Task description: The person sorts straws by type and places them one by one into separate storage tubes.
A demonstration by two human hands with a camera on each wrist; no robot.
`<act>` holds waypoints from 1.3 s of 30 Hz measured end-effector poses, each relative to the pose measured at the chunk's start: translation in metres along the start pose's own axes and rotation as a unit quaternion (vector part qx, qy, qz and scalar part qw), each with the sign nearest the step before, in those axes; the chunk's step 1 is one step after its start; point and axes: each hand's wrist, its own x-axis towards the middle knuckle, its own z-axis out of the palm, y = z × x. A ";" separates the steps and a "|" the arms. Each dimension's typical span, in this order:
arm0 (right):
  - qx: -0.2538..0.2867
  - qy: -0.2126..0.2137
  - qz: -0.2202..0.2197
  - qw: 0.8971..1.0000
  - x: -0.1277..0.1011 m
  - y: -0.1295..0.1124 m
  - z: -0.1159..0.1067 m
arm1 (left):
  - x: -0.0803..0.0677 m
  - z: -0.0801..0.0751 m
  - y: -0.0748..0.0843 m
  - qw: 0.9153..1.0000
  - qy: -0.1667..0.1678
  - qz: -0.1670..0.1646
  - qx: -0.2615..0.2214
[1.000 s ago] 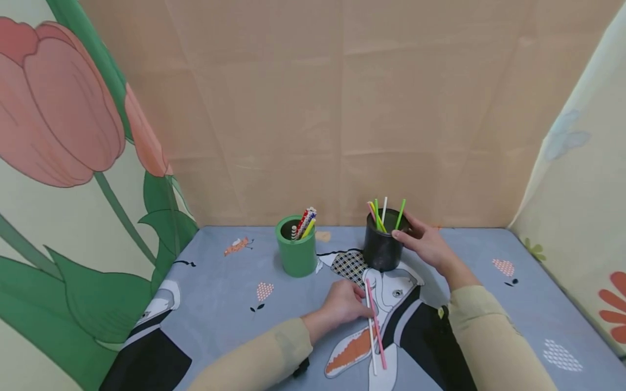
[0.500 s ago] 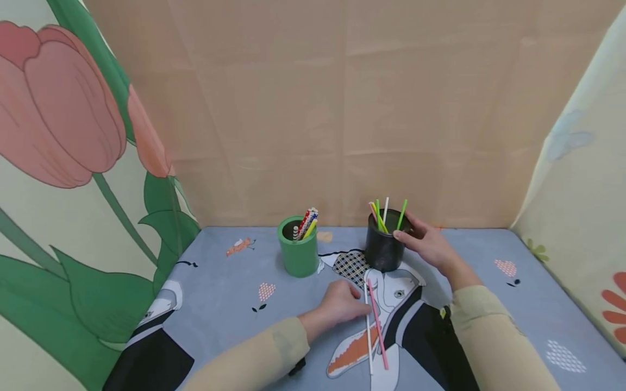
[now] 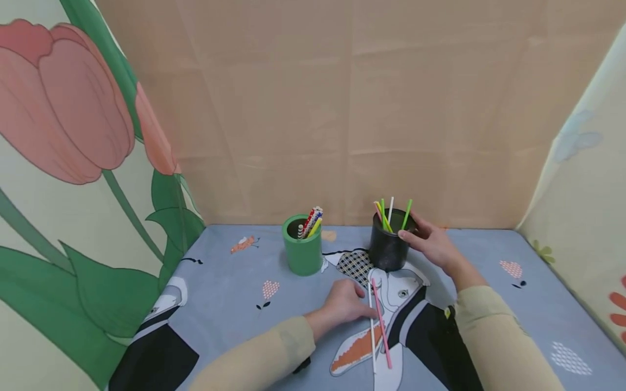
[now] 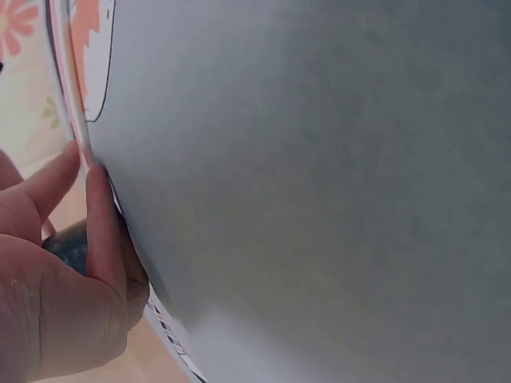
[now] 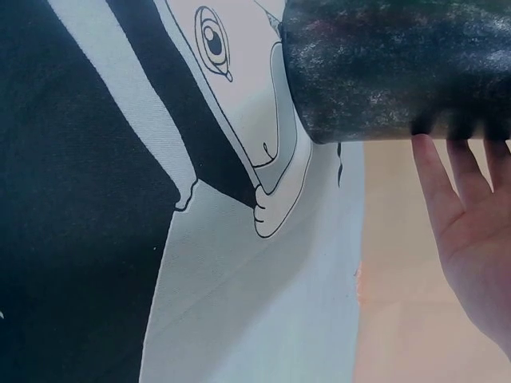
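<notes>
Two thin straws lie side by side on the printed grey cloth [image 3: 230,293], a white straw [image 3: 374,347] and a pink straw [image 3: 381,326]. My left hand [image 3: 359,307] rests on the cloth with its fingertips touching the white straw's upper part. The left wrist view shows those fingers [image 4: 100,215] lying fairly straight beside the straws [image 4: 68,88]. My right hand [image 3: 415,233] grips the rim of an upright black cup [image 3: 388,251] that holds several green, pink and white straws. From the right wrist the black cup [image 5: 391,72] shows with fingers [image 5: 447,191] behind it.
A green cup [image 3: 303,255] with patterned straws stands left of the black cup. Beige panels close the back, and flowered cloth walls [image 3: 73,163] stand at the left and right sides. Both forearms wear beige sleeves [image 3: 259,358].
Almost nothing moved: the view shifted slightly, the left hand stays at the two straws and the right hand keeps its hold on the black cup.
</notes>
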 end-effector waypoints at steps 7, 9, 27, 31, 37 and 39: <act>-0.006 0.004 -0.005 1.000 0.000 0.001 -0.003 | 0.002 0.000 0.003 1.000 0.002 -0.006 -0.002; -0.008 0.005 -0.006 1.000 -0.001 0.001 -0.003 | 0.001 0.000 0.003 1.000 0.000 -0.007 -0.002; -0.016 0.012 -0.008 1.000 0.000 0.008 0.001 | 0.006 0.008 0.002 0.998 0.000 -0.021 -0.064; -0.013 0.011 -0.008 1.000 0.000 0.009 0.001 | 0.006 0.006 0.002 0.995 0.006 -0.030 -0.092; -0.011 0.009 -0.007 1.000 0.000 0.007 0.002 | 0.006 0.001 0.002 0.993 0.014 -0.044 -0.109; -0.009 0.009 -0.006 1.000 -0.001 0.007 0.002 | 0.006 0.000 0.002 0.993 0.011 -0.043 -0.111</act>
